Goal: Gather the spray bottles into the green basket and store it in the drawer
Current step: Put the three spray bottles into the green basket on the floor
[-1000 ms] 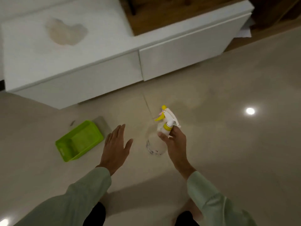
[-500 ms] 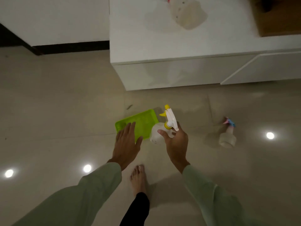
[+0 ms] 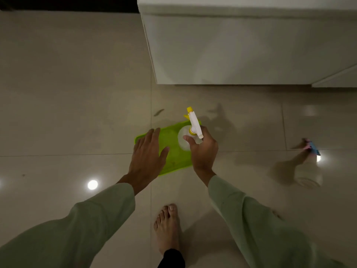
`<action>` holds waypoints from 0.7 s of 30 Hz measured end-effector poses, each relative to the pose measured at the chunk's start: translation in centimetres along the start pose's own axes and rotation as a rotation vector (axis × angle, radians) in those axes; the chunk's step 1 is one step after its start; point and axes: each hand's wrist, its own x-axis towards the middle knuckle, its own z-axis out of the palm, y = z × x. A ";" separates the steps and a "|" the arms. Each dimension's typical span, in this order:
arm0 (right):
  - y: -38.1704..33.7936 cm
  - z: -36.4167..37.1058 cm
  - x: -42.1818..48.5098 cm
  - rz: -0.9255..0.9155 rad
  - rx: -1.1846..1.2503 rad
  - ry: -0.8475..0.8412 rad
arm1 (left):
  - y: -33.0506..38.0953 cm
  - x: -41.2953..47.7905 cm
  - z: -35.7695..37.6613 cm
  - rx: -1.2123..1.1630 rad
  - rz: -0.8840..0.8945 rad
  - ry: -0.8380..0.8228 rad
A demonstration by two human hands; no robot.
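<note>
The green basket [image 3: 173,151] lies on the tiled floor below my hands. My right hand [image 3: 203,151] grips the neck of a clear spray bottle with a white and yellow trigger head [image 3: 185,140], held upright over the basket's right part. My left hand [image 3: 147,156] hovers flat with fingers spread over the basket's left side and holds nothing. A second clear spray bottle with a pink and blue head [image 3: 309,169] stands on the floor far to the right.
A white low cabinet [image 3: 241,51] with drawer fronts stands behind the basket; a second drawer front [image 3: 338,80] shows at the right edge. My bare foot [image 3: 168,227] rests on the floor below the basket. Ceiling lights glare off the glossy tiles.
My right hand has carried the yellow-headed bottle left, from beside the basket to above it. My left hand moved over the basket. My view tilted down and closer.
</note>
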 end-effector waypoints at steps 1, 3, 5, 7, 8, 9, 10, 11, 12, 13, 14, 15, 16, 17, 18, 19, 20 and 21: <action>0.9 1.0 0.3 -0.003 -0.009 -0.001 | -0.4 0.8 0.8 -0.003 -0.002 -0.002; 2.1 2.5 0.8 -0.014 -0.007 -0.005 | -0.9 2.0 2.1 -0.008 0.002 0.005; 3.2 3.8 0.9 -0.029 0.009 -0.002 | -1.3 3.0 3.1 -0.015 -0.001 0.014; 3.8 4.6 0.6 -0.035 0.008 0.003 | -1.5 3.6 3.7 -0.026 -0.009 0.010; 4.0 4.7 0.3 -0.033 0.000 -0.005 | -1.6 3.7 3.8 -0.031 -0.013 0.009; 4.3 4.7 0.1 -0.025 -0.011 -0.018 | -1.5 3.7 4.0 -0.034 -0.018 0.009; 4.5 4.6 0.0 -0.011 -0.022 -0.036 | -1.4 3.6 3.9 -0.035 -0.022 0.009; 4.7 4.3 0.0 0.012 -0.030 -0.062 | -1.2 3.4 3.8 -0.038 -0.027 0.007; 4.9 4.0 0.1 0.040 -0.032 -0.092 | -1.0 3.2 3.7 -0.042 -0.031 0.007; 4.8 3.6 0.3 0.063 -0.028 -0.127 | -0.7 2.9 3.4 -0.045 -0.035 0.010; 4.7 3.1 0.5 0.079 -0.021 -0.163 | -0.4 2.8 3.1 -0.046 -0.037 0.016; 4.5 2.4 0.7 0.084 -0.008 -0.194 | -0.1 2.5 2.7 -0.044 -0.040 0.025; 4.2 1.7 0.9 0.080 0.011 -0.216 | 0.2 2.3 2.2 -0.039 -0.042 0.037; 4.0 1.0 0.9 0.078 0.031 -0.232 | 0.5 2.0 1.7 -0.037 -0.044 0.049; 3.6 0.0 0.9 0.081 0.048 -0.242 | 1.2 1.5 1.2 -0.037 -0.041 0.064; 3.3 -1.2 0.8 0.084 0.057 -0.249 | 1.9 1.0 0.7 -0.041 -0.033 0.082; 3.1 -2.7 0.6 0.085 0.058 -0.251 | 3.0 0.3 0.2 -0.042 -0.019 0.097; 2.8 -4.1 0.4 0.080 0.060 -0.248 | 4.1 -0.4 -0.3 -0.042 0.001 0.114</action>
